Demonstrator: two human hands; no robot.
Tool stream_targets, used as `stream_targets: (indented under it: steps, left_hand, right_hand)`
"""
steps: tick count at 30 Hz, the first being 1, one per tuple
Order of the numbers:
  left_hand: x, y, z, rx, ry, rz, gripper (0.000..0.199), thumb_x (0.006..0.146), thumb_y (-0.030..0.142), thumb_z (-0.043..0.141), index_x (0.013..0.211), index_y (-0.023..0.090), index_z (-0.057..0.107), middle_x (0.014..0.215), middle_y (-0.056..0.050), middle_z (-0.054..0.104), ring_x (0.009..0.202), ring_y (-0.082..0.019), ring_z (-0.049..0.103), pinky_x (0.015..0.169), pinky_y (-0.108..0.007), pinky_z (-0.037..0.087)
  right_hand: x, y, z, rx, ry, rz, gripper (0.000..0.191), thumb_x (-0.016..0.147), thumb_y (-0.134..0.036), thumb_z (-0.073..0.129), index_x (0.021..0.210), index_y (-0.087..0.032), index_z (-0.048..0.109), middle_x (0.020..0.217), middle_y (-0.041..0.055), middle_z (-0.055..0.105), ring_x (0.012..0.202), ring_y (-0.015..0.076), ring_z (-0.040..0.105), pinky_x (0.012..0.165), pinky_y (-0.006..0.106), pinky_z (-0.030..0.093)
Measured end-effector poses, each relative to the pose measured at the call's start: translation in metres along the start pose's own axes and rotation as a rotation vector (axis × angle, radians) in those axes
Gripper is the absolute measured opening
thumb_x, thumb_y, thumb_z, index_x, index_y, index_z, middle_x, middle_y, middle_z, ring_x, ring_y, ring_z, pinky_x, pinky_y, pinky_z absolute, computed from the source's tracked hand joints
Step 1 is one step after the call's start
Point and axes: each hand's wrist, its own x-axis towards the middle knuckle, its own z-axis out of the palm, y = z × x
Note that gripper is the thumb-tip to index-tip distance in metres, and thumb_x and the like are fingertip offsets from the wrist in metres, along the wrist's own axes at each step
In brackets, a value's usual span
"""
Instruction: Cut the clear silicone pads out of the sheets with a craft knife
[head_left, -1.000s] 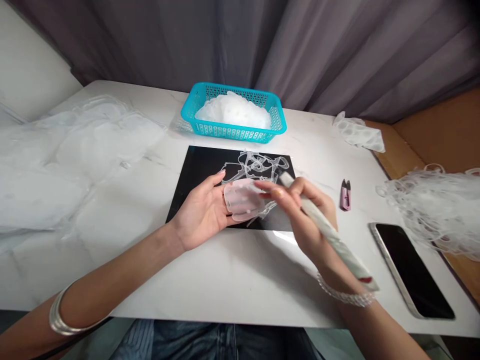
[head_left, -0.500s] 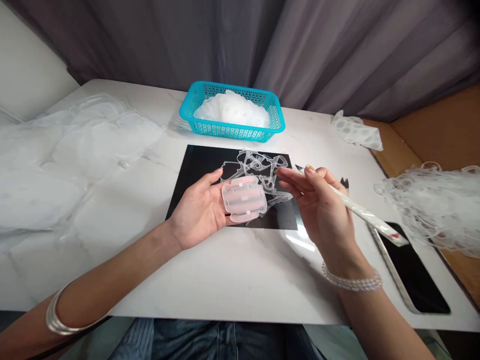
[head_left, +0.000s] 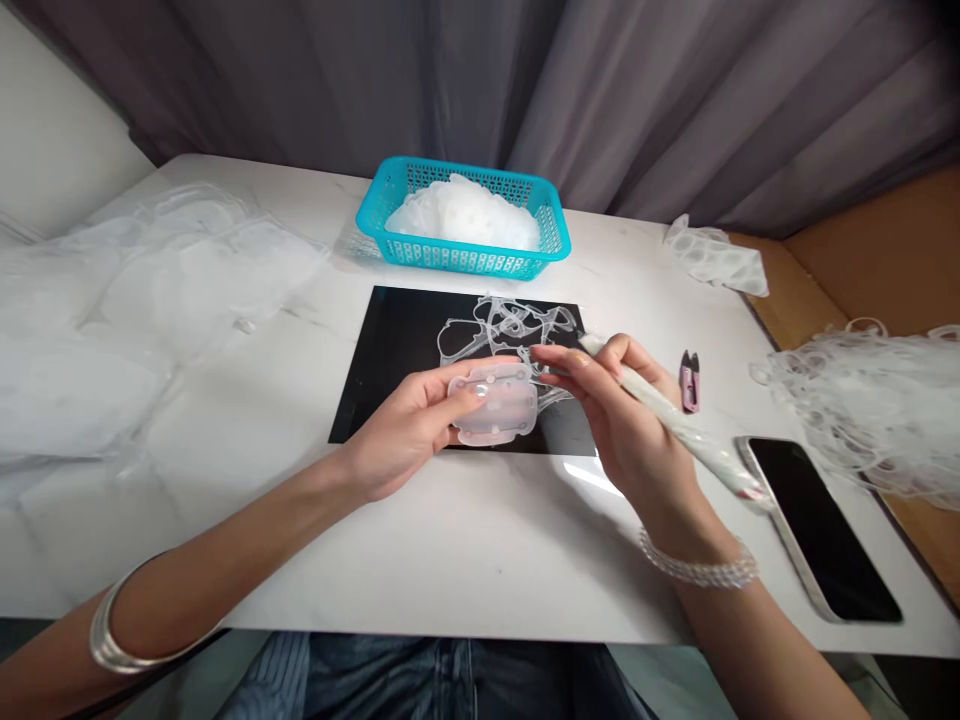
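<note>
My left hand (head_left: 409,425) is closed on a translucent, frosted silicone-like piece (head_left: 499,412) with rounded corners and small holes, its thumb pressed on top and the fingers behind. My right hand (head_left: 630,410) grips a white pen-like tool (head_left: 660,405) wrapped in clear film; its tip points away from me, and the kind of tool cannot be made out. The right fingertips are at the piece's upper right edge; whether they touch it is unclear. Beneath both hands lies a black mat (head_left: 397,350), where thin clear trimmings (head_left: 517,320) are tangled.
Behind the mat stands a turquoise basket (head_left: 465,258) filled with translucent white pieces. To the left is a heap of clear sheets (head_left: 150,300). On the right are pink thread snips (head_left: 690,385), a phone (head_left: 825,535), a pile of clear scraps (head_left: 870,410) and a cardboard box (head_left: 862,255).
My left thumb has come down onto the silicone-like piece, which lay on the open fingers before. My right hand has shifted left toward it, uncovering more of the thread snips.
</note>
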Motion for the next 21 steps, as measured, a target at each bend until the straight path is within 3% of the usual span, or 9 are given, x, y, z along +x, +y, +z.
stream_targets:
  steps: [3, 7, 9, 18, 21]
  left_hand:
    - [-0.002, -0.005, -0.001, 0.494, 0.082, 0.251, 0.037, 0.100, 0.024, 0.051, 0.137, 0.022, 0.053, 0.126, -0.007, 0.070, 0.116, -0.023, 0.067, 0.099, -0.037, 0.055]
    - [0.001, -0.013, -0.008, 1.073, 0.138, 0.883, 0.036, 0.095, 0.005, 0.051, 0.129, 0.018, 0.052, 0.124, -0.010, 0.071, 0.121, -0.022, 0.064, 0.104, -0.036, 0.053]
    - [0.003, -0.015, -0.013, 1.215, 0.150, 1.078, 0.039, 0.093, 0.001, 0.052, 0.128, 0.016, 0.051, 0.123, -0.012, 0.071, 0.124, -0.023, 0.062, 0.107, -0.041, 0.052]
    - [0.001, -0.007, -0.016, 1.380, 0.094, 1.215, 0.019, 0.093, 0.005, 0.058, 0.110, 0.010, 0.055, 0.119, -0.018, 0.072, 0.125, -0.025, 0.061, 0.107, -0.047, 0.051]
    - [0.000, -0.004, -0.014, 1.455, 0.135, 1.265, 0.007, 0.095, 0.008, 0.055, 0.098, 0.014, 0.057, 0.113, -0.015, 0.074, 0.120, -0.026, 0.065, 0.101, -0.047, 0.055]
  right_hand:
    - [-0.006, -0.003, 0.003, -0.120, -0.121, -0.017, 0.036, 0.084, -0.023, 0.075, 0.073, -0.024, 0.041, 0.098, 0.0036, 0.077, 0.103, 0.0238, 0.072, 0.089, 0.039, 0.056]
    - [-0.014, -0.005, 0.009, -0.235, -0.214, -0.192, 0.040, 0.086, -0.014, 0.071, 0.072, -0.025, 0.036, 0.093, 0.0022, 0.077, 0.109, 0.0227, 0.068, 0.098, 0.042, 0.052]
    - [-0.015, -0.004, 0.011, -0.265, -0.210, -0.271, 0.040, 0.086, -0.010, 0.070, 0.072, -0.025, 0.036, 0.089, 0.0008, 0.077, 0.109, 0.0214, 0.068, 0.098, 0.041, 0.051]
    - [-0.016, 0.000, 0.010, -0.295, -0.206, -0.355, 0.040, 0.086, -0.005, 0.067, 0.074, -0.026, 0.034, 0.096, 0.0023, 0.077, 0.107, 0.0207, 0.067, 0.093, 0.040, 0.052]
    - [-0.018, -0.002, 0.010, -0.299, -0.236, -0.376, 0.038, 0.086, -0.003, 0.063, 0.074, -0.026, 0.035, 0.095, 0.0032, 0.077, 0.108, 0.0222, 0.066, 0.091, 0.042, 0.052]
